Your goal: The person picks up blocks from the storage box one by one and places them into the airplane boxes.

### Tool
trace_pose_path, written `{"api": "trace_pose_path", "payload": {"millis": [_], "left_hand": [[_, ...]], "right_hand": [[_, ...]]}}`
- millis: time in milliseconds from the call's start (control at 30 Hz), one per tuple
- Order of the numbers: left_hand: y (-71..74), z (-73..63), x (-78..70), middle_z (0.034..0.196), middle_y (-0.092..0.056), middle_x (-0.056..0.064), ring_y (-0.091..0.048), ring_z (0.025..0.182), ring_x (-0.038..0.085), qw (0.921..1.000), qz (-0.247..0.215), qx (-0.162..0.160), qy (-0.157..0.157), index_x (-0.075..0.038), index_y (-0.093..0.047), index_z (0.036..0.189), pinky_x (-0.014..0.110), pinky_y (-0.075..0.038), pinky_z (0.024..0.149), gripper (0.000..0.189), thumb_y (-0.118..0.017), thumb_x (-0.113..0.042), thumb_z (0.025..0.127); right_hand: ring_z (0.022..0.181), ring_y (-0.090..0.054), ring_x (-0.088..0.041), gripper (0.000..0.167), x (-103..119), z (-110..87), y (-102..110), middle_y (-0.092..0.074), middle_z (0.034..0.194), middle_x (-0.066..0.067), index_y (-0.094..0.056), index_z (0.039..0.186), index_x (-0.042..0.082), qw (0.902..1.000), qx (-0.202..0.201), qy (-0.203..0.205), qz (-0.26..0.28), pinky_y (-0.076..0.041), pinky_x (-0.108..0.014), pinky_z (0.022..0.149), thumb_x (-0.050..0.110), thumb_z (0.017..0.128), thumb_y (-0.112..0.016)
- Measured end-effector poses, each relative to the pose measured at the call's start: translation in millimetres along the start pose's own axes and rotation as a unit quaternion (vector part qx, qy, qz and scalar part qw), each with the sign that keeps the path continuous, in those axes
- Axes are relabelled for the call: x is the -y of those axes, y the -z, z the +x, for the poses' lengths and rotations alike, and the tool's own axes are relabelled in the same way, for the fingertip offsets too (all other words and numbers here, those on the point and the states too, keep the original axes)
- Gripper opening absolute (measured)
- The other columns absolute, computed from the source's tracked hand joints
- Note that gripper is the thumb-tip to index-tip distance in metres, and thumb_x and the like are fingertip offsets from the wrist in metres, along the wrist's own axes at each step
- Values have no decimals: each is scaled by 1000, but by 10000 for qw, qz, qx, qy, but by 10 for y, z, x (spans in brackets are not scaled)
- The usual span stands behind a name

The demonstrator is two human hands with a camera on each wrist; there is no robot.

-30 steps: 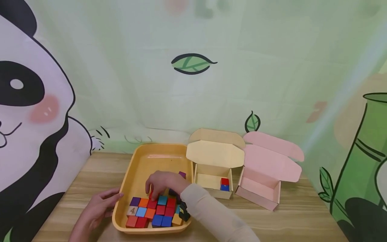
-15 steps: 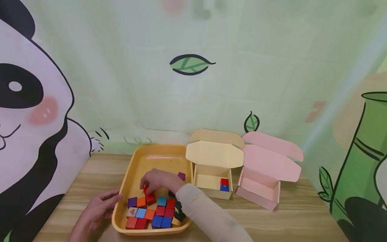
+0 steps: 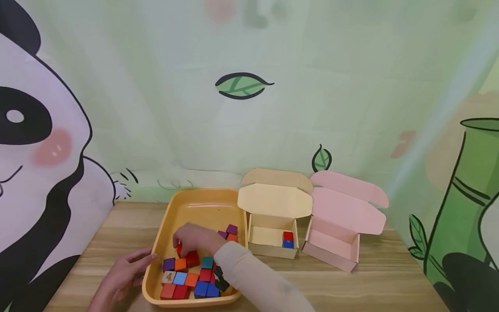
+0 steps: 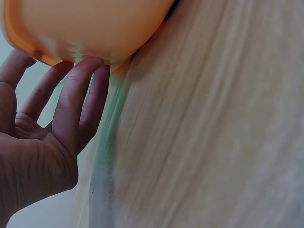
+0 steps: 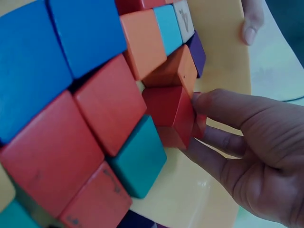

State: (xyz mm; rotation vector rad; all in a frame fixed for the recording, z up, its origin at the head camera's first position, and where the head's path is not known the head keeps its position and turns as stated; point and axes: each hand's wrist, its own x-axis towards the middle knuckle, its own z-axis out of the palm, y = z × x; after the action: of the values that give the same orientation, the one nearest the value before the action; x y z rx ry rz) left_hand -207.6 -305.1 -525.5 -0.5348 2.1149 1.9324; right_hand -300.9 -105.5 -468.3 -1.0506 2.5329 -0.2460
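My right hand (image 3: 195, 237) reaches into the yellow tray (image 3: 206, 211) from the right. Its thumb and fingers pinch a small red block (image 5: 200, 124), largely hidden by the fingers. Close against that piece sits a red cube (image 5: 166, 109), with an orange cube (image 3: 180, 264) and a purple cube (image 3: 169, 264) to its left. My left hand (image 3: 124, 273) is at the tray's left side, fingertips on its outer wall in the left wrist view and thumb at the rim. Blue cubes (image 3: 200, 289), red cubes (image 3: 179, 291) and a cube marked 4 (image 3: 169, 277) fill the tray's near part.
Right of the tray stands an open cream box (image 3: 269, 234) with a red cube (image 3: 288, 236) and a blue cube (image 3: 288, 244) inside. Beside it is an open pink box (image 3: 335, 242). More cubes, one an orange cube (image 3: 232, 238), lie along the tray's right side.
My right hand has moved left inside the tray with the red block, uncovering purple and orange cubes at the right. The purple and orange cubes at the left have shifted slightly. My left hand stays put.
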Motion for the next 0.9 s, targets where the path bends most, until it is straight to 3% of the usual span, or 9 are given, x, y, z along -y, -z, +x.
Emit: {"api": "trace_pose_path", "payload": {"millis": [300, 567, 700, 900], "left_hand": [[10, 42, 13, 126, -66, 26, -72, 95, 29, 10000, -10, -51, 63, 2, -58, 141, 50, -61, 79, 66, -79, -34, 90], [-10, 32, 30, 119, -70, 24, -73, 93, 30, 9997, -110, -151, 134, 2, -61, 136, 51, -62, 77, 64, -80, -36, 89], [-19, 58, -20, 125, -66, 26, -73, 95, 30, 9997, -37, -137, 173, 2, -57, 141, 49, -62, 79, 69, -80, -36, 89], [-18, 52, 24, 132, -61, 29, -72, 97, 30, 9998, 45, -152, 96, 3, -53, 144, 48, -62, 79, 71, -78, -36, 90]], "right_hand": [[77, -54, -7, 22, 32, 36, 31, -60, 88, 10, -73, 108, 21, 9997, -177, -164, -76, -47, -14, 64, 18, 89, -81], [78, -53, -6, 26, -129, -12, 115, -62, 88, 10, -74, 110, 17, 9982, -479, 187, -315, -45, -12, 66, 21, 86, -84], [79, -53, -6, 28, -224, -63, 216, -64, 89, 9, -73, 110, 16, 9964, -658, 347, -395, -45, -11, 67, 22, 85, -85], [78, -54, -8, 28, -329, -156, 335, -66, 89, 7, -74, 110, 12, 9937, -827, 715, -259, -45, -11, 67, 19, 85, -85]]}}
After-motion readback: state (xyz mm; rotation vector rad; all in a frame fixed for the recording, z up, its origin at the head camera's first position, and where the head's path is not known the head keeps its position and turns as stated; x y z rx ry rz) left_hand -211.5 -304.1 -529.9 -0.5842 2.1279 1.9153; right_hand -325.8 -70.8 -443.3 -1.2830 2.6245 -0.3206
